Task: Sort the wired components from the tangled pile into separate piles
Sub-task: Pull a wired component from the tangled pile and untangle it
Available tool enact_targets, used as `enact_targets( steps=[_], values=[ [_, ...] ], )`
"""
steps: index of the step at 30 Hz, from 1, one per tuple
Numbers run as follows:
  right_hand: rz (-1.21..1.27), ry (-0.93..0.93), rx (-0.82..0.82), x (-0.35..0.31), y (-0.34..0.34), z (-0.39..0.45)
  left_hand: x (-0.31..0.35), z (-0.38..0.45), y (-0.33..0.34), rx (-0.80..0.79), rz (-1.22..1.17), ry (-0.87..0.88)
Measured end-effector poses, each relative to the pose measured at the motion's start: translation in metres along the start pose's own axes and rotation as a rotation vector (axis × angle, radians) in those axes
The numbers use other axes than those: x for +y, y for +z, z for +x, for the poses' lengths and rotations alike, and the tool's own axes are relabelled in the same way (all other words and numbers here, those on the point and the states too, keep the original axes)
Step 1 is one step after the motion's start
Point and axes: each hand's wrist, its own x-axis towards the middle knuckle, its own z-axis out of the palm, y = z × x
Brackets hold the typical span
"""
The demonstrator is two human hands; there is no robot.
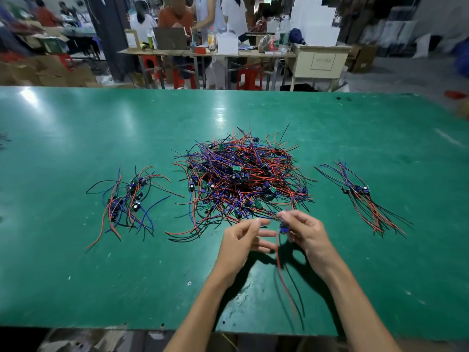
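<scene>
Green desk (76,275) top fills the view, and two bare forearms reach in over its near edge, angled toward each other. The right hand (308,237) is raised just above the surface, wrist bent, thumb and fingers curled round one component (283,227); its small dark module sits at the fingertips, and its red and black wires hang down, blurred, toward the near edge. The left hand (241,240) floats just beside it, palm turned inward, fingers loosely spread and partly straight; it appears to hold nothing, though whether a fingertip touches a wire cannot be told.

Three groups of components lie on the desk. The tangled pile (241,176) sits in the middle, just beyond the hands, a dense mound of red, black and blue wires with many small green and dark modules, too many to count. The left pile (127,201) lies well apart toward the left edge, holding about six modules with loosely curling wires. The right pile (363,196) lies toward the right edge, its wires bundled nearly parallel with a few modules clustered near the middle; the exact number cannot be told.

Beyond the far edge stand other tables (203,53), red stools (250,77) and several people (177,16).
</scene>
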Motion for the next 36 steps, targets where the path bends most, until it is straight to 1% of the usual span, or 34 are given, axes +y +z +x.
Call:
enact_targets(
  steps=[2, 3, 5, 7, 9, 12, 16, 19, 21, 23, 25, 30, 33, 36],
  values=[
    [-0.209, -0.075, -0.052, 0.001, 0.004, 0.000, 0.001, 0.000, -0.001, -0.051, 0.022, -0.014],
    [-0.292, -0.111, -0.032, 0.003, 0.007, 0.001, 0.000, 0.000, -0.001, -0.066, 0.034, -0.007],
    [-0.428, -0.164, 0.076, 0.009, 0.012, 0.005, -0.002, 0.001, -0.002, -0.052, 0.022, 0.001],
    [-0.484, -0.218, 0.180, 0.015, 0.017, 0.006, -0.003, 0.002, -0.003, -0.028, -0.015, -0.015],
    [-0.457, -0.261, 0.203, 0.020, 0.027, 0.003, -0.001, 0.004, -0.004, -0.020, -0.038, -0.044],
    [-0.277, -0.151, 0.152, 0.024, 0.041, -0.002, -0.002, 0.004, -0.003, 0.010, -0.028, -0.075],
    [-0.168, -0.076, 0.155, 0.025, 0.050, -0.002, -0.004, 0.006, -0.001, 0.076, -0.011, -0.062],
    [-0.206, -0.065, 0.190, 0.030, 0.059, 0.000, -0.006, 0.005, 0.001, 0.109, 0.057, -0.031],
    [-0.289, -0.054, 0.222, 0.033, 0.065, 0.003, -0.007, 0.004, 0.002, 0.118, 0.113, -0.003],
    [-0.398, -0.053, 0.265, 0.031, 0.068, 0.008, -0.008, 0.003, 0.000, 0.104, 0.149, 0.013],
    [-0.446, -0.055, 0.327, 0.027, 0.067, 0.017, -0.009, 0.002, 0.000, 0.066, 0.198, 0.025],
    [-0.394, -0.036, 0.391, 0.012, 0.063, 0.039, -0.012, 0.002, -0.001, 0.019, 0.240, 0.008],
    [-0.348, 0.030, 0.403, 0.004, 0.063, 0.046, -0.011, 0.003, -0.002, -0.010, 0.247, -0.003],
    [-0.151, 0.146, 0.409, -0.001, 0.065, 0.049, -0.012, 0.002, -0.002, -0.031, 0.287, -0.012]
  ],
)
